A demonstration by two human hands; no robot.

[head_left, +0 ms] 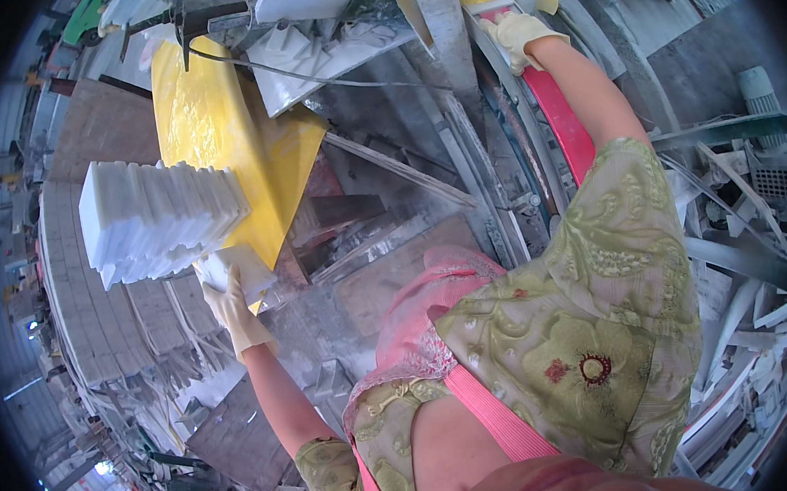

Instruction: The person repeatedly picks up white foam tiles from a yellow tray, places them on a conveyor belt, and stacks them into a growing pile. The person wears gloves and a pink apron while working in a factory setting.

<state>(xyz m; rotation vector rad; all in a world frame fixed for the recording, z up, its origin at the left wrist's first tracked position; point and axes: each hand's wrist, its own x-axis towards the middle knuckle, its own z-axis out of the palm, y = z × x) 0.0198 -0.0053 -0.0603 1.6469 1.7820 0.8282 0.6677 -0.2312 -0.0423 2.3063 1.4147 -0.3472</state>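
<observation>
Left grip (229, 304) on a white slab (250, 259), right grip (518, 38) at a red strip (560, 117)

The gloved left grip grasps the slab by its near left part, thumb against it; the slab extends to the far right of the palm. A stack of white slabs (158, 212) stands just beyond, beside a yellow sheet (206, 103). Far right, the gloved right grip is at the strip's far part; its fingertips are unclear, so I cannot tell whether it is clenched or grasping.
</observation>
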